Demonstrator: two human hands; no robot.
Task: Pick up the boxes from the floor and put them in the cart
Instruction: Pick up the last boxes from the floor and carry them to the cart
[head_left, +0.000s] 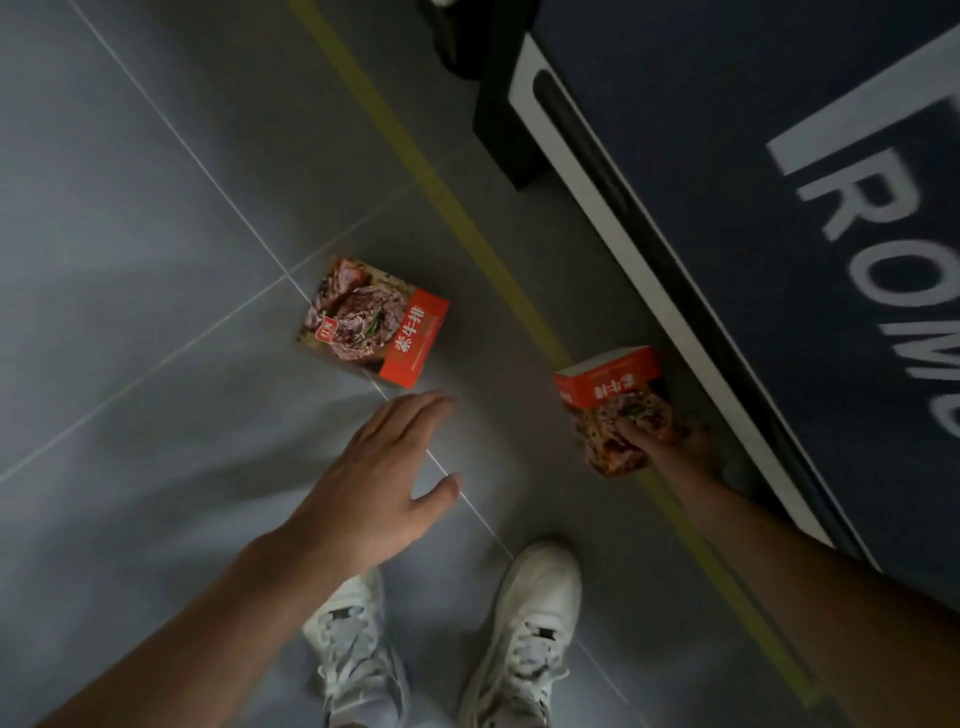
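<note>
A flat box (371, 322) with a meat picture and a red band lies face up on the grey tiled floor. My left hand (379, 478) hovers just below it, fingers spread, holding nothing and not touching it. A second box of the same kind (610, 387) is tilted up off the floor near the yellow line, with my right hand (657, 441) gripping its lower end; the thumb lies across its front. No cart is identifiable in view.
A dark blue cabinet or stand (753, 182) with white lettering and a white edge strip fills the right side. A yellow floor line (467, 223) runs diagonally beside it. My two white shoes (524, 634) stand at the bottom centre.
</note>
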